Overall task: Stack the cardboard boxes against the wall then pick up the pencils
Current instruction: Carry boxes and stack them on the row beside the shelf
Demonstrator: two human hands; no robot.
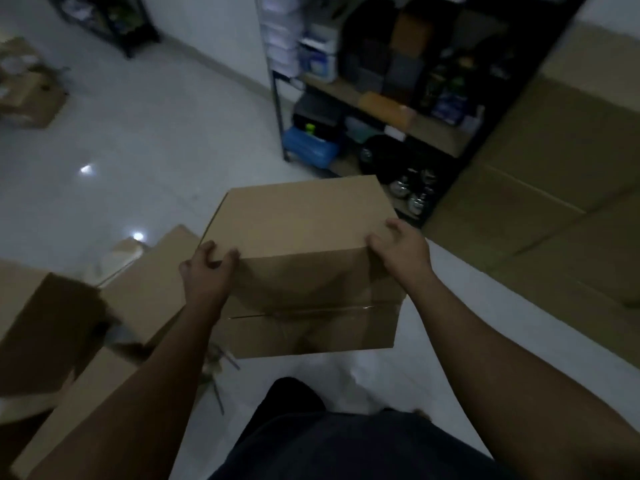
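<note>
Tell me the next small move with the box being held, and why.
Probably swing the cardboard box to the right, toward the stacked boxes beside the shelf. The left hand and right hand grip its near top corners and it is off the floor, so it seems ready to place. The pencils can wait.

Two hands show, the left hand [207, 271] and the right hand [401, 251]. One held box [298, 230] sits between them, three boxes [52, 317] lie at the left, and one far box [31, 102] lies beyond. Two shelves stand: a near shelf [381, 109] and a far shelf [114, 19]. The pencils [218, 379] are too blurred to count.
</note>
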